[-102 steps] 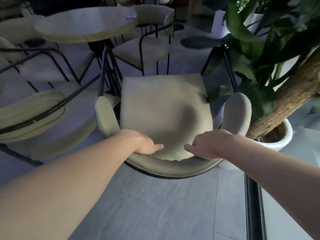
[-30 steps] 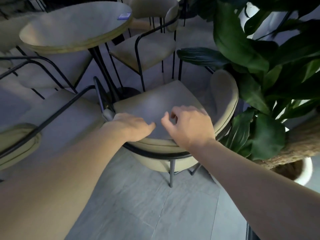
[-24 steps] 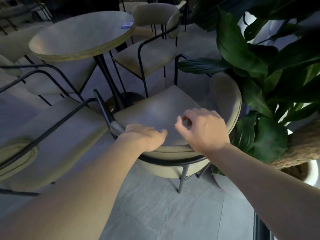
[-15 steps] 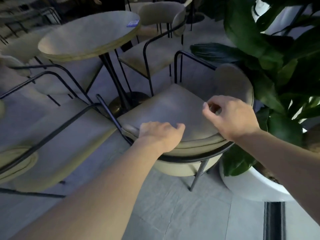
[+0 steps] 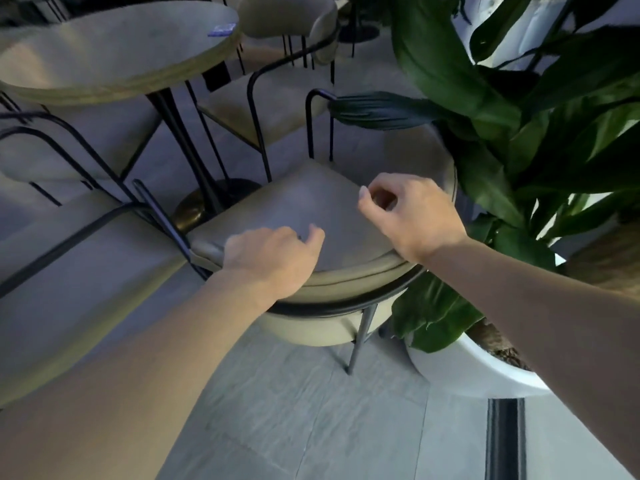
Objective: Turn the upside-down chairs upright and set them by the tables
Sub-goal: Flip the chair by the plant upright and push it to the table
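Note:
A beige padded chair (image 5: pixel 304 202) with black metal legs stands upright on the grey floor, its curved backrest (image 5: pixel 349 282) nearest me. My left hand (image 5: pixel 273 258) lies over the backrest's top edge with the fingers curled down on it and the thumb raised. Just above the right part of the backrest hovers my right hand (image 5: pixel 408 213), fingers loosely curled and holding nothing. The round table (image 5: pixel 114 50) is at the upper left, its pedestal base (image 5: pixel 211 199) just beyond the chair.
Another beige chair (image 5: pixel 69 271) lies overturned at the left, its black frame sticking up. An upright chair (image 5: pixel 277 95) stands behind the table. A big leafy plant (image 5: pixel 519 116) in a white pot (image 5: pixel 467 362) crowds the chair's right side. A small blue card (image 5: pixel 221 28) lies on the table.
The chair went from tilted in both hands to standing on its legs near the table. My right hand came off the backrest and rose to the right; my left stayed on it.

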